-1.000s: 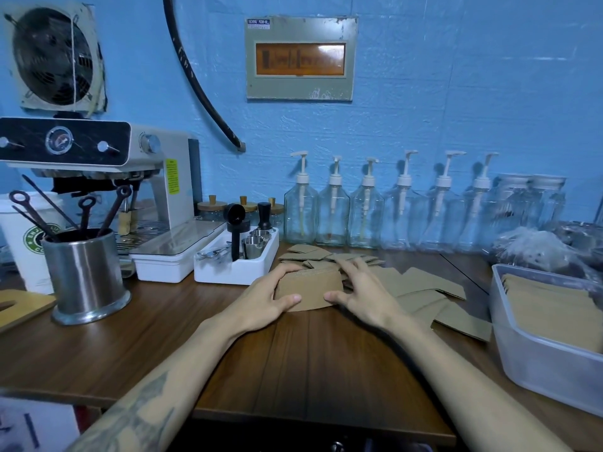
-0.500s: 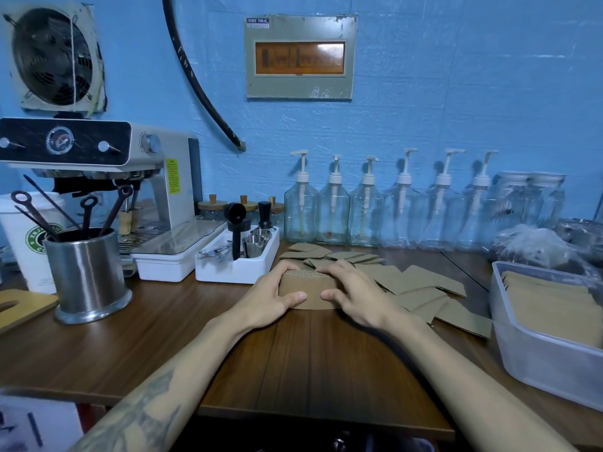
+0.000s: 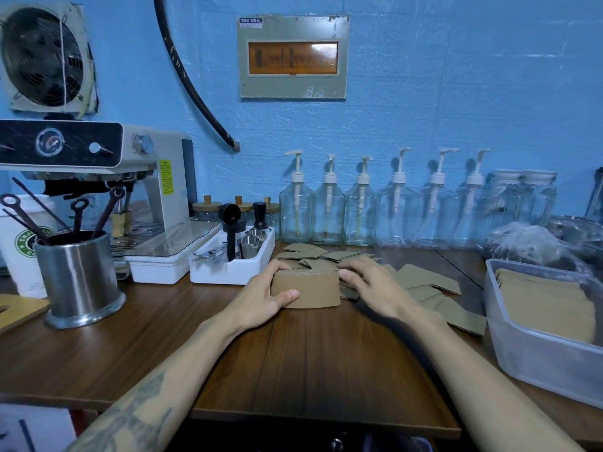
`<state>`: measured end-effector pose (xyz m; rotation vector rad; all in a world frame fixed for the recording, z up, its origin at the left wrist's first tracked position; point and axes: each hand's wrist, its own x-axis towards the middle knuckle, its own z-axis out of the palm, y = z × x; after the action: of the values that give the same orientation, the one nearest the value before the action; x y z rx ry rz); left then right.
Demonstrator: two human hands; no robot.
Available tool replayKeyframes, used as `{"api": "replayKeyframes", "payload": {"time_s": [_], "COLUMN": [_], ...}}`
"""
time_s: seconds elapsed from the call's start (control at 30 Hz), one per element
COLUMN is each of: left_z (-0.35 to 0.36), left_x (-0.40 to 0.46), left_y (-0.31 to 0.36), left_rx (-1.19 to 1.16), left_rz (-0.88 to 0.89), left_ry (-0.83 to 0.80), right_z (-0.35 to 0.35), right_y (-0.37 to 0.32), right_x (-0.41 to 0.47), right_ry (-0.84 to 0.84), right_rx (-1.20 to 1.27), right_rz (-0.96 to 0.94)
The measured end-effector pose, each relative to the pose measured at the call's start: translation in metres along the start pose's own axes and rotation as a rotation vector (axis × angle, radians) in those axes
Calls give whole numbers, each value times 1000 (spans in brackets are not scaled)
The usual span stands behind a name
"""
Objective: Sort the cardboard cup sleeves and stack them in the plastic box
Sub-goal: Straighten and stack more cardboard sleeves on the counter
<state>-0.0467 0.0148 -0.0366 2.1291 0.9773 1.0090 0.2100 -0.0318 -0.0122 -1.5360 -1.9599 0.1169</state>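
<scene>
brown corrugated cup sleeves, gathered into a stack of sleeves point(image 3: 306, 288), are standing on edge on the wooden counter point(image 3: 293, 360) at the centre of the frame. the left hand point(image 3: 264, 298) is gripping the stack's left end, thumb curled across its front face and fingers wrapped behind. the right hand point(image 3: 365, 282) is lying just right of the stack, fingers extended and resting on the loose sleeves point(image 3: 424, 282) spread toward centre right. the plastic box point(image 3: 535, 353) is sitting at the right edge of the frame, already holding flat sleeves. pump bottles point(image 3: 362, 207) are lining the blue wall behind; an espresso machine point(image 3: 98, 177) is occupying the left.
</scene>
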Motion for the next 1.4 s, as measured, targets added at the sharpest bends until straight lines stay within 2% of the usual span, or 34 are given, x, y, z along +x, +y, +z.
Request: {"api": "replayKeyframes", "payload": {"time_s": [0.17,0.37,0.57,0.8,1.2,1.3,1.4], "left_z": [0,0,-1,0,-1,-2,-3], "left_x": [2,4,5,4,6,6,6], "left_y": [0,-4,-8,-5,-8,-6,-7], "left_rx": [40,149,97,105,160,158,134], "left_rz": [-19,-31,-38,-60,-19,-5,19], "left_ry": [2,-40,-78,-69,-16,-32,-50], "right_z": [-16,-13,-1,-3,-11,-11,-13], "right_y": [27,43,49,47,31,24,14], "right_x": [4,19,29,29,31,30,28], "right_ry": [32,-103,-205,-164,51,51,143], "right_rx": [-163,-338,-422,-329,-133,-64,95], "right_rz": [103,160,158,67,-141,-135,-83]}}
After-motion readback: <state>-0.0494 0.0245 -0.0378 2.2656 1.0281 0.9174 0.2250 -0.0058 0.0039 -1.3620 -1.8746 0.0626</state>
